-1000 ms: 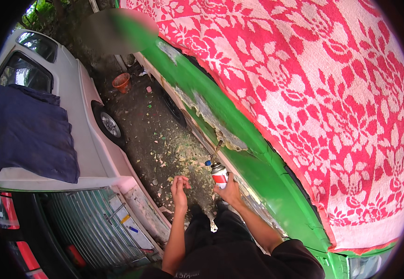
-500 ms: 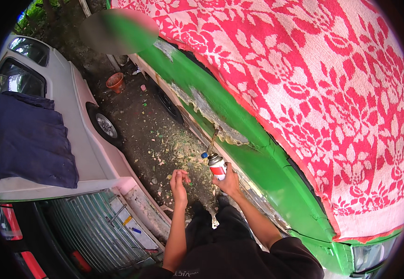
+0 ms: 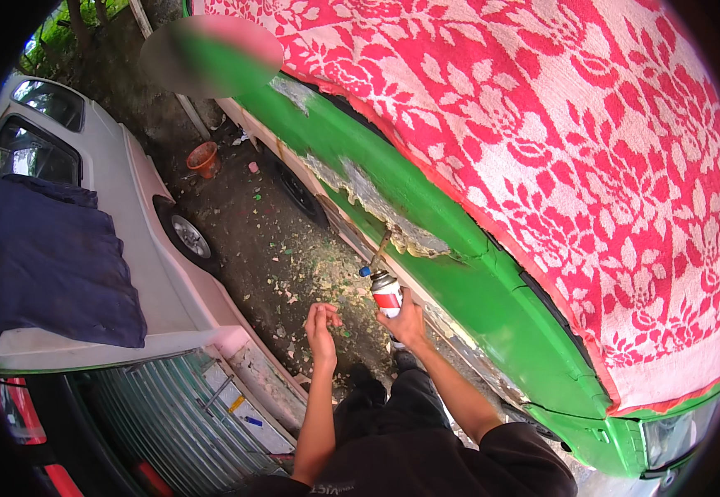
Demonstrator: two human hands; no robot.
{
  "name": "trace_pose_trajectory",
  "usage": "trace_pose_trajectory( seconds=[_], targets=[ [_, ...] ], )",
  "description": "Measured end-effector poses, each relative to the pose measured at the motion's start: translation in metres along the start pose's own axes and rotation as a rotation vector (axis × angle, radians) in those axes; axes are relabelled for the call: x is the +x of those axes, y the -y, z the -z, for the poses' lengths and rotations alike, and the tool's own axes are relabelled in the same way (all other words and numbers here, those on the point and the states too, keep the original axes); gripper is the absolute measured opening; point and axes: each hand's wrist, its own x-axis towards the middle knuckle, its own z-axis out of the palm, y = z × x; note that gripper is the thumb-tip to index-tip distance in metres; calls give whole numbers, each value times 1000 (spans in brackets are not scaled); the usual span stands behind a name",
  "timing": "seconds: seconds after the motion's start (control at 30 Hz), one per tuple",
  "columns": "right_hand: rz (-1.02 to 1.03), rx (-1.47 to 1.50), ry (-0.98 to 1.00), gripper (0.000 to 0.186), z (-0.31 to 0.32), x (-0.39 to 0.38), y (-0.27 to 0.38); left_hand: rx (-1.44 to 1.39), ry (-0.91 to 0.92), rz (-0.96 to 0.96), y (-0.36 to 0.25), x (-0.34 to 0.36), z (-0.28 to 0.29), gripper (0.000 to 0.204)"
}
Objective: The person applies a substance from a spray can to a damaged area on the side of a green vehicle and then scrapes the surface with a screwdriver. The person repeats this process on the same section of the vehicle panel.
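Beside the green car (image 3: 492, 290), right hand (image 3: 408, 321) fingers grasp a torch canister (image 3: 386, 293); left hand (image 3: 321, 325) released.

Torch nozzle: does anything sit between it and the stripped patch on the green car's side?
Nothing visible does. The right hand holds the gas torch, nozzle angled up to the bare grey patch on the green car. The left hand hangs empty, off to the side.

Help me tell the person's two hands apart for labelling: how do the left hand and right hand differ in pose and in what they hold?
The right hand grips a red and white canister with a torch head, aimed at the green car; the left hand holds nothing. The right hand's fingers wrap tight; the left hand's fingers curl loosely in the air. The right hand is nearer the car panel, the left hand over the littered ground. Both are bare and raised.
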Motion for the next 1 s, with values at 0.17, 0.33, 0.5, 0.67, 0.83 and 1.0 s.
trace_pose_trajectory(
  seconds=[0.17, 0.33, 0.5, 0.67, 0.83, 1.0],
  targets=[
    [-19, 21, 33, 90, 2, 4, 12, -7, 6, -3, -4, 5, 7, 30],
    [-6, 49, -11, 75, 1, 4, 15, -6, 25, 4, -3, 8, 11, 30],
    [-17, 49, -15, 76, -1, 3, 15, 17, 33, 27, -3, 5, 14, 31],
    [20, 70, -90, 81, -4, 2, 19, 8, 23, 33, -3, 8, 19, 30],
    [43, 98, -38, 87, -10, 9, 12, -2, 28, 30, -2, 9, 24, 29],
    [-8, 96, -29, 87, -10, 3, 22, -26, 79, 56, 3, 13, 34, 25]
  ],
)
